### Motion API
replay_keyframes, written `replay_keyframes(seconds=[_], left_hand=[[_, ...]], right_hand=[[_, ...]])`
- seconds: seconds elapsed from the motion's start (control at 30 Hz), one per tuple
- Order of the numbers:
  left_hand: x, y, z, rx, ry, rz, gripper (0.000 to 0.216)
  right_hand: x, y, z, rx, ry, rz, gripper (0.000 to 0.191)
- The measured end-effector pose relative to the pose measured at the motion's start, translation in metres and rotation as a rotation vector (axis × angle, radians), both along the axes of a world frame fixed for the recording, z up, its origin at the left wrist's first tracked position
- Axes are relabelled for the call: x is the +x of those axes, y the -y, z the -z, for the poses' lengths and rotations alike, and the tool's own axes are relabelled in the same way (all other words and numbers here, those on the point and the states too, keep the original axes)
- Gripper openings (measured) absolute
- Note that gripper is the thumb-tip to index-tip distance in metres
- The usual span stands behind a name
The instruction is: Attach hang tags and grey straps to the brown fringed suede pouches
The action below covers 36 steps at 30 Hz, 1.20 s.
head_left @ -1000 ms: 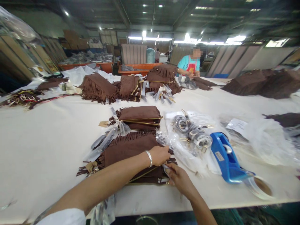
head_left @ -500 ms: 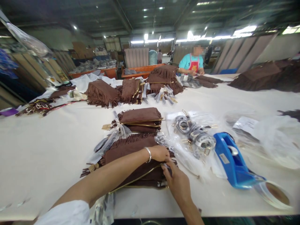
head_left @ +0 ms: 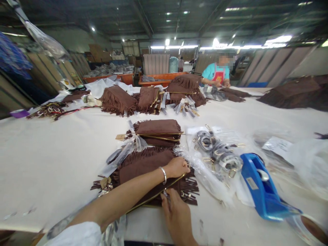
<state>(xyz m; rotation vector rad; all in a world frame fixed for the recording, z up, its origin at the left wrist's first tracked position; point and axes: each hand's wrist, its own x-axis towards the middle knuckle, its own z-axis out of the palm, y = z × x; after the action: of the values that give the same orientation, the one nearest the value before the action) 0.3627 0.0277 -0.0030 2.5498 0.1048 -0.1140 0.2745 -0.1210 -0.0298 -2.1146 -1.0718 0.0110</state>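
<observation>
A brown suede fringed bag point(head_left: 143, 167) with a gold-coloured zip edge lies near the front edge of the white table point(head_left: 46, 150). My left hand point(head_left: 177, 166), with a silver bangle on the wrist, grips the bag's right end by the zip. My right hand point(head_left: 176, 212) pinches the zip line at the bag's near edge, beside the fringe. Behind this bag sits a short stack of the same bags point(head_left: 157, 131), with clear plastic wrapping point(head_left: 123, 153) trailing off to the left.
A blue tape dispenser point(head_left: 263, 191) stands to the right, with a bag of metal rings and straps point(head_left: 217, 153) behind it. More fringed bags point(head_left: 118, 99) are piled farther back. A person in a teal top and red apron point(head_left: 216, 73) works at the far side.
My right hand has slid left along the bag's near edge, away from my left hand. The view has shifted slightly right and down.
</observation>
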Motion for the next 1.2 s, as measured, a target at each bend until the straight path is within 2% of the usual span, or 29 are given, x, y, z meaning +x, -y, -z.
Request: replay_keyframes(seconds=[0.2,0.27,0.33,0.43,0.5,0.53,0.57,0.63,0.7,0.77,0.83,0.9,1.07,1.13,1.2], left_hand=[[0.006,0.003,-0.001,-0.027,-0.020,-0.047,0.024],[0.006,0.006,-0.006,-0.023,-0.027,-0.049,0.023],[-0.001,0.006,-0.015,-0.017,-0.009,-0.047,0.022],[-0.035,0.000,-0.035,-0.005,0.065,-0.059,0.025],[-0.078,-0.004,-0.048,0.029,0.167,-0.089,0.027],[-0.105,-0.004,-0.051,0.068,0.247,-0.123,0.027],[-0.135,-0.002,-0.053,0.114,0.312,-0.175,0.027],[-0.194,0.006,-0.048,0.194,0.335,-0.388,0.026],[-0.245,0.016,-0.034,0.265,0.268,-0.563,0.028],[-0.281,0.025,-0.017,0.320,0.192,-0.659,0.042],[-0.300,0.031,-0.003,0.360,0.129,-0.727,0.050],[-0.307,0.033,0.005,0.381,0.087,-0.776,0.049],[-0.306,0.032,0.003,0.361,0.048,-0.829,0.050],[-0.306,0.030,0.002,0.349,0.063,-0.840,0.050],[-0.307,0.027,0.007,0.344,0.099,-0.862,0.051]], right_hand=[[-0.088,-0.029,0.014,-0.057,0.097,-0.208,0.016],[-0.105,-0.035,0.018,-0.102,0.074,-0.281,0.015],[-0.105,-0.033,0.017,-0.122,0.013,-0.376,0.016],[-0.070,-0.015,0.006,-0.065,-0.018,-0.442,0.021],[-0.028,0.000,-0.002,0.013,0.067,-0.323,0.024],[-0.005,0.005,-0.005,0.037,0.138,-0.207,0.025],[0.018,0.008,-0.007,-0.013,0.209,-0.133,0.029],[0.060,0.007,-0.007,-0.055,0.365,-0.038,0.042],[0.088,-0.003,-0.004,-0.149,0.435,-0.063,0.051],[0.104,-0.018,-0.001,-0.276,0.448,-0.106,0.056],[0.110,-0.034,-0.002,-0.379,0.432,-0.114,0.059],[0.113,-0.046,-0.006,-0.424,0.393,-0.093,0.064],[0.124,-0.059,-0.015,-0.486,0.198,-0.072,0.072],[0.126,-0.060,-0.021,-0.494,0.129,-0.034,0.068],[0.123,-0.060,-0.035,-0.452,0.086,0.000,0.060]])
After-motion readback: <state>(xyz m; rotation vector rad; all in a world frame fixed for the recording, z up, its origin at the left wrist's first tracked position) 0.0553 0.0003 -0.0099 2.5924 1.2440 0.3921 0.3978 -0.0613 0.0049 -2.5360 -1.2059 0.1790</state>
